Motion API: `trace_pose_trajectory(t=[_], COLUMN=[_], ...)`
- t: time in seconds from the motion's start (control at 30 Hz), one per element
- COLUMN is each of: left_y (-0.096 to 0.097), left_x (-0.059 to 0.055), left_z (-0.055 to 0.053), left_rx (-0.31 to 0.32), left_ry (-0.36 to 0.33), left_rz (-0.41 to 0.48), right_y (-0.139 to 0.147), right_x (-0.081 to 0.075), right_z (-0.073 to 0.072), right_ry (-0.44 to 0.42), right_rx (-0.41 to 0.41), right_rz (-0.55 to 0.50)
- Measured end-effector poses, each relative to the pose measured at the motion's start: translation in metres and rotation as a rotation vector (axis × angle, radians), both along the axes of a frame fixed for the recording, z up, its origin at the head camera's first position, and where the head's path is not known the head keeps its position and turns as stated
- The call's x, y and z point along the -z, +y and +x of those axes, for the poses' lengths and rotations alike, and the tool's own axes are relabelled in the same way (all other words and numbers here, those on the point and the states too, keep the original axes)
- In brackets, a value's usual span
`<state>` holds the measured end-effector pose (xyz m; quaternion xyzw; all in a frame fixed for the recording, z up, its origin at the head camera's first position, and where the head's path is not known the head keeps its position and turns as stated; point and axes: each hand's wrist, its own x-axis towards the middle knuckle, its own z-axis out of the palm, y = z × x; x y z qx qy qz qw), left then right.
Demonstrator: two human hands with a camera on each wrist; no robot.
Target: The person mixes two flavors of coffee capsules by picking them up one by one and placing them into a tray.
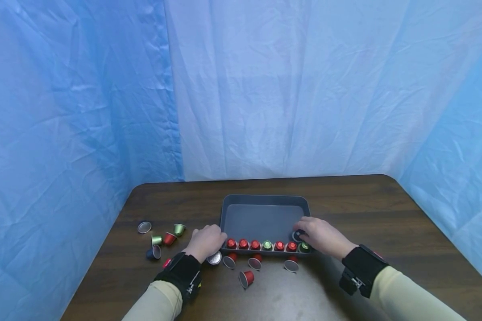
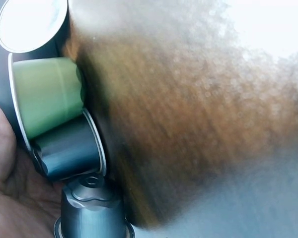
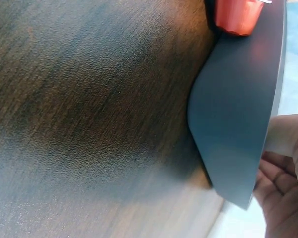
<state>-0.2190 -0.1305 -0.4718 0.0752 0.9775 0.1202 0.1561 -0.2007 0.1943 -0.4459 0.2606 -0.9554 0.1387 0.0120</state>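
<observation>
A dark grey tray (image 1: 265, 218) holds a row of coffee capsules along its near side, mostly red, with a green capsule (image 1: 267, 245) among them and another green one at the right end. At the tray's right side my right hand (image 1: 321, 235) pinches a dark coffee capsule (image 1: 297, 235) between thumb and fingers. The tray wall hides that capsule in the right wrist view. My left hand (image 1: 207, 243) is at the tray's near left corner, fingertips out of sight. Beside its palm in the left wrist view are a green capsule (image 2: 48, 96) and two dark ones, including a dark capsule (image 2: 72, 148).
In front of the tray lie several red capsules, such as a tipped red capsule (image 1: 247, 279), and a silver-lidded capsule (image 1: 214, 258). Left of my left hand are loose capsules, among them a dark blue capsule (image 1: 154, 253) and a red capsule (image 1: 169, 239). All stand on a brown wooden table (image 1: 365, 209).
</observation>
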Motion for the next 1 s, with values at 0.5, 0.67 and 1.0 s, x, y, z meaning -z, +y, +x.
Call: trace_pose_trajectory(t=[0.5, 0.67, 1.0], left_y=[0.0004, 0.0005, 0.0007], left_x=[-0.0004, -0.0002, 0.0008], left_z=[0.0007, 0.0007, 0.0005], left_rx=[-0.067, -0.075, -0.074], left_ry=[-0.001, -0.003, -0.007], left_rz=[0.049, 0.054, 0.042], right_y=[0.0013, 0.0034, 0.0092], right_x=[0.0004, 0.0008, -0.0022], right_z=[-0.0007, -0.0009, -0.0031], right_ry=[0.014, 0.084, 0.24], right_rx=[0.02, 0.049, 0.204], right_rz=[-0.018, -0.036, -0.124])
